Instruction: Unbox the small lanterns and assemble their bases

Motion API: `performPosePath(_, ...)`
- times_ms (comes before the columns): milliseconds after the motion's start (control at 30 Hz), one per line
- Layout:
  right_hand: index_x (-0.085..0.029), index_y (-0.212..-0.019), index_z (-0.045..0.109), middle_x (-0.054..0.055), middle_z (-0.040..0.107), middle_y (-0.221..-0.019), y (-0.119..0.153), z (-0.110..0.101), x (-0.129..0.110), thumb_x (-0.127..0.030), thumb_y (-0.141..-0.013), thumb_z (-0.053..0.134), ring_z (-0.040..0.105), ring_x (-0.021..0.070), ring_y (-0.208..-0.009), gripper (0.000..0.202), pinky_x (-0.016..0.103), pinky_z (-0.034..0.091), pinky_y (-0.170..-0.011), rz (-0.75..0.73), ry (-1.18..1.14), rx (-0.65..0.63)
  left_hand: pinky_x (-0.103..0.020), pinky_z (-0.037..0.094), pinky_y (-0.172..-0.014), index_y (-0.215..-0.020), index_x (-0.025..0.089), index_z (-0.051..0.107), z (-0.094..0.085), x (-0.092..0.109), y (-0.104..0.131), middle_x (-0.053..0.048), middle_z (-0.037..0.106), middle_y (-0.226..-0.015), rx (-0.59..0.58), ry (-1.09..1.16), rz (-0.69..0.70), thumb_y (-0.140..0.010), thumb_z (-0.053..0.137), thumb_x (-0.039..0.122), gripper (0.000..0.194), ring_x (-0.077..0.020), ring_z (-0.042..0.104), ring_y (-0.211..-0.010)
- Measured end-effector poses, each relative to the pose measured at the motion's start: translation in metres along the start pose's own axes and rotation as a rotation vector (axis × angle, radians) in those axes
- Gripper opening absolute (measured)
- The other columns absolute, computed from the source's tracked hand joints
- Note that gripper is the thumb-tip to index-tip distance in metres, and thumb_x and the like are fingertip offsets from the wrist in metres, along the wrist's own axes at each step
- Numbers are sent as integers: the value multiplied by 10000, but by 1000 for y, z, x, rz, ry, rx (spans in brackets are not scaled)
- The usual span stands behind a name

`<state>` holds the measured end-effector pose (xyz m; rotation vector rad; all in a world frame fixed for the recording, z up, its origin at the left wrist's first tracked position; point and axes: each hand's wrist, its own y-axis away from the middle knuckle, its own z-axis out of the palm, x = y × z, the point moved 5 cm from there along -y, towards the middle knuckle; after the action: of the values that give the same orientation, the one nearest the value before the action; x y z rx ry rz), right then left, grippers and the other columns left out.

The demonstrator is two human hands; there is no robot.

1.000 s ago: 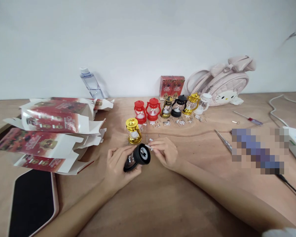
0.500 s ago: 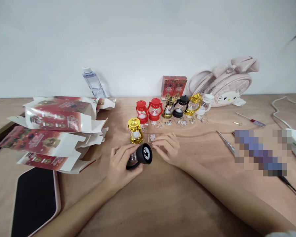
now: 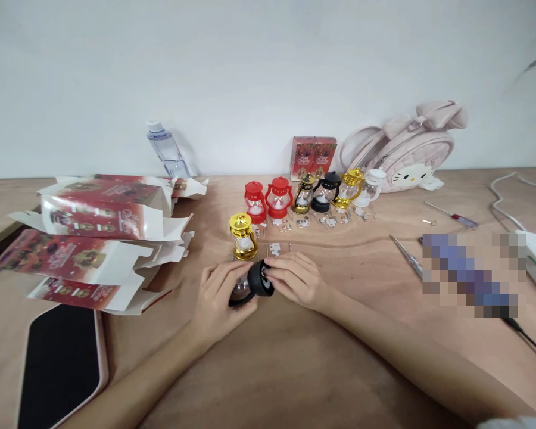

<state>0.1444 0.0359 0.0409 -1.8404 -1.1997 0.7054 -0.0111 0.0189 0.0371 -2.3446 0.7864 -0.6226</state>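
My left hand [image 3: 218,298] is wrapped round a small black lantern [image 3: 259,279], which is tipped on its side with its base turned toward my right hand [image 3: 297,280]. The fingers of my right hand are pinched together at the open underside of that base. Whatever they hold there is hidden or too small to make out. Just behind the black lantern stands a gold lantern [image 3: 243,237], upright. Small metal and paper bits [image 3: 274,248] lie on the table beyond my right fingers.
A row of lanterns [image 3: 279,198] stands at the back, before red boxes [image 3: 313,156] and a pink bag [image 3: 411,161]. Flattened red cartons [image 3: 89,214] and a phone [image 3: 65,363] are at left. Right lie a screwdriver [image 3: 462,219], tweezers [image 3: 406,257] and a blurred-out object [image 3: 471,271].
My right hand has moved left and slightly down, from the small bits on the table to the lantern's base. My left hand keeps its hold on the black lantern.
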Motion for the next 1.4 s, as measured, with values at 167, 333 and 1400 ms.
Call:
performPosePath(167,-106,-906,601,105,709,-861,0,2,-3,-93,-825,587,670,170,-811,83,284,562,-713,-15,6,-7,-338,400,-780,-1094,180,505,0,-1,1,-82,670,-998,5,0,-3,-769,581,191,334,-213,619,-917)
performPosePath(333,-126,-873,592,88,701,-831,3,5,0,-97,-831,575,668,157,-781,54,266,560,-684,36,0,-1,-340,401,-779,-1093,182,506,1,0,1,-85,670,-1003,-6,-7,11,-769,580,197,332,-216,621,-919)
performPosePath(1400,-104,-924,621,97,706,-890,6,4,-2,-111,-818,594,655,141,-779,110,252,560,-703,-55,8,18,-336,426,-760,-1085,198,508,-1,2,0,-74,675,-981,7,-4,16,-744,589,185,351,-217,630,-897)
